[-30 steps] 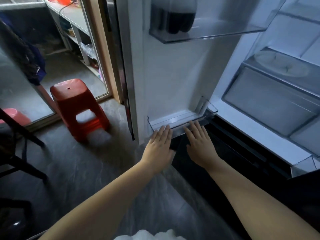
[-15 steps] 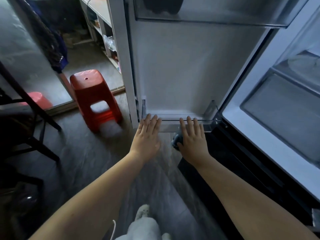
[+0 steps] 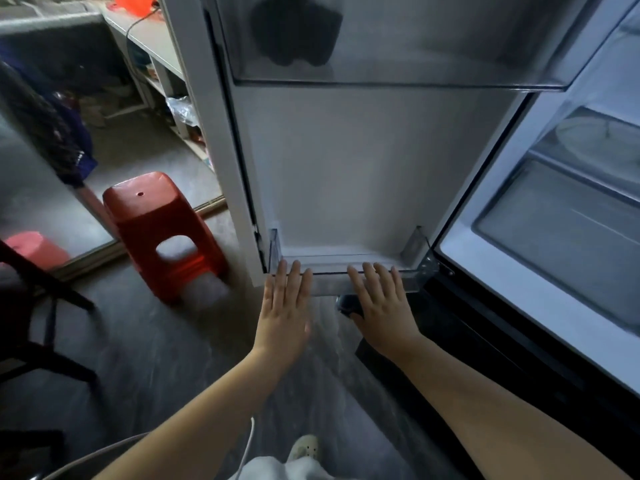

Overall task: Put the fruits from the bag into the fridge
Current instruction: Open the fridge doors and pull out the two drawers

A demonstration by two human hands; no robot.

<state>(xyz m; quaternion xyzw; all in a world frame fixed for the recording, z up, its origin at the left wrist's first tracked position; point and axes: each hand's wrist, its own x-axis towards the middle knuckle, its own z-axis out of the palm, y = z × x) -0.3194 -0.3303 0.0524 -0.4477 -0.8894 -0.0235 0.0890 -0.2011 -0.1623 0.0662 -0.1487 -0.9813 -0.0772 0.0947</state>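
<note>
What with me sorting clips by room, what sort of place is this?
Probably a home kitchen: an open white fridge door with a clear plastic door bin, a red plastic stool, and a white shelved counter.

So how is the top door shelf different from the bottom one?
The top shelf holds dark bottles; the bottom shelf shows nothing inside. The left hand and right hand rest straight fingers on the bottom shelf's front edge; nothing touches the top shelf. The top shelf sits high on the fridge door, the bottom shelf near the floor. Both are clear plastic.
</note>
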